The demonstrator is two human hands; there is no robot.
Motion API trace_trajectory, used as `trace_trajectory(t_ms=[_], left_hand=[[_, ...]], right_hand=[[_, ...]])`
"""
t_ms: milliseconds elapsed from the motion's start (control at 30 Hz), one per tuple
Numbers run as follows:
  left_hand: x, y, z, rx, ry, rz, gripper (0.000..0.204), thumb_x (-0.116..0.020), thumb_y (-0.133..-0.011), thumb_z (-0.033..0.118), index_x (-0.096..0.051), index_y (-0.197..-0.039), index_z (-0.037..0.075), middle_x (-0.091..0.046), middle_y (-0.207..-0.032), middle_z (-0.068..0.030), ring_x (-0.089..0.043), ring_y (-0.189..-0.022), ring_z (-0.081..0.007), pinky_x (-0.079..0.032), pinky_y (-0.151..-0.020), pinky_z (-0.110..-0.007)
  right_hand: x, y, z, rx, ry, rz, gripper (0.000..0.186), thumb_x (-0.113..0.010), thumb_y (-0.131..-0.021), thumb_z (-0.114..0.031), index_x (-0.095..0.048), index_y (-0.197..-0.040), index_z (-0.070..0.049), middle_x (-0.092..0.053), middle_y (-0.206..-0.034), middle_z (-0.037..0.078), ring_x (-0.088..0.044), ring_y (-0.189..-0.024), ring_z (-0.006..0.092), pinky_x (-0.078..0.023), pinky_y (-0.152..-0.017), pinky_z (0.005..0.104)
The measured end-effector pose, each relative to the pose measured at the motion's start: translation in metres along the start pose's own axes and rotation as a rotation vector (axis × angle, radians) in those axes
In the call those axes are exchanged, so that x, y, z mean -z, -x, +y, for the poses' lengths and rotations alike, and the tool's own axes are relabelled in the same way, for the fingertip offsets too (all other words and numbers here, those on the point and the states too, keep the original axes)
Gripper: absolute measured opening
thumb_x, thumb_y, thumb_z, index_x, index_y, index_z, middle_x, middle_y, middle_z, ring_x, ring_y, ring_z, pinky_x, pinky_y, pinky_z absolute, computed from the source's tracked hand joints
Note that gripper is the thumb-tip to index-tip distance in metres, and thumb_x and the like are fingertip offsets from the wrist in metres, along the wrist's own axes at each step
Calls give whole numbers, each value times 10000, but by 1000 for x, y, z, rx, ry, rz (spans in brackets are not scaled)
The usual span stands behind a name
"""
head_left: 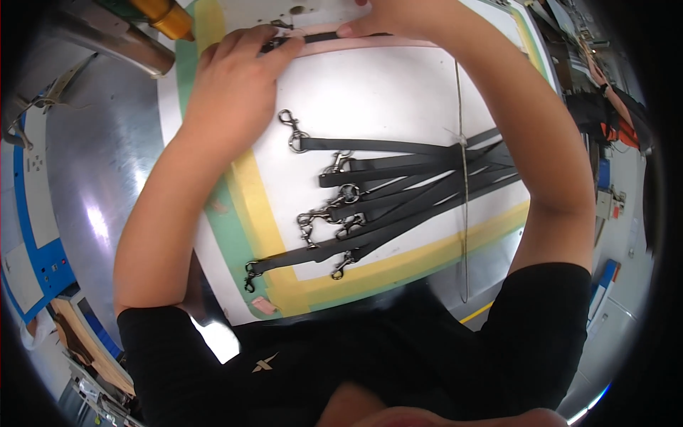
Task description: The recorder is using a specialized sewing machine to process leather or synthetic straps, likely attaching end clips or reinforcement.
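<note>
"Looking down at the bench (377, 92), where are the two hands?"

"Both are at its far side. The left hand (238, 67) is at the left end of a black strap (324, 37); the right hand (402, 18) is farther along it, to the right."

"How do the fingers stand?"

"On the left, thumb and forefinger are narrow, touching the strap beside a dark metal fitting (269, 45). I cannot tell whether they pinch it or only press. On the right, the thumb tip rests on the strap. The other fingers are mostly out of view at the top, so I cannot tell their grip."

"And under the strap?"

"It lies along a pink strip (370, 44) that runs across the bench."

"What is nearer the person?"

"A bundle (398, 172) of dark straps, well apart from the left hand's fingers. Its metal clips (286, 117) fan out to the left; its right part passes beneath the right forearm (526, 92). A thin string (465, 228) crosses it and reaches past the near edge."

"And around the edges?"

"Yellow tape (249, 188), with green tape (226, 228) outside it. A pink scrap (264, 306) sits near the near left corner. Beyond the left hand are an orange tapered part (169, 18) and a metal cylinder (131, 48)."
</note>
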State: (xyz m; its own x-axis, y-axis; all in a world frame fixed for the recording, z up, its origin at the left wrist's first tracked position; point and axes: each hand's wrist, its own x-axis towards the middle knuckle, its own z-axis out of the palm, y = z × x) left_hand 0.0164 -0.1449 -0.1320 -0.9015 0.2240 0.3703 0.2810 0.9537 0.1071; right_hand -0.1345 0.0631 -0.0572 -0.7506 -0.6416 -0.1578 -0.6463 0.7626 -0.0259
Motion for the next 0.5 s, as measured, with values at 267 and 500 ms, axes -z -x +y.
trace_trajectory(t_ms=[267, 500], left_hand=[[-5, 1, 0, -37, 18, -7, 519, -544, -937, 0, -680, -1388, 218, -621, -1419, -120, -554, -1330, -343, -407, -1147, -469], [-7, 12, -1, -3, -25, -37, 494, -553, -931, -12, -685, -1368, 179, -628, -1404, -105, -559, -1325, -345, -412, -1151, -470]], right_hand=[[-4, 34, 97, -184, 141, -29, 820, -860, -744, -629, -698, -1178, 48, -724, -1162, 274, -681, -1127, 428, -548, -962, 476], [-14, 70, 186, -407, 165, -85, 891, -860, -705, -688, -720, -1143, 76, -739, -1103, 284, -707, -1059, 423, -553, -941, 460]])
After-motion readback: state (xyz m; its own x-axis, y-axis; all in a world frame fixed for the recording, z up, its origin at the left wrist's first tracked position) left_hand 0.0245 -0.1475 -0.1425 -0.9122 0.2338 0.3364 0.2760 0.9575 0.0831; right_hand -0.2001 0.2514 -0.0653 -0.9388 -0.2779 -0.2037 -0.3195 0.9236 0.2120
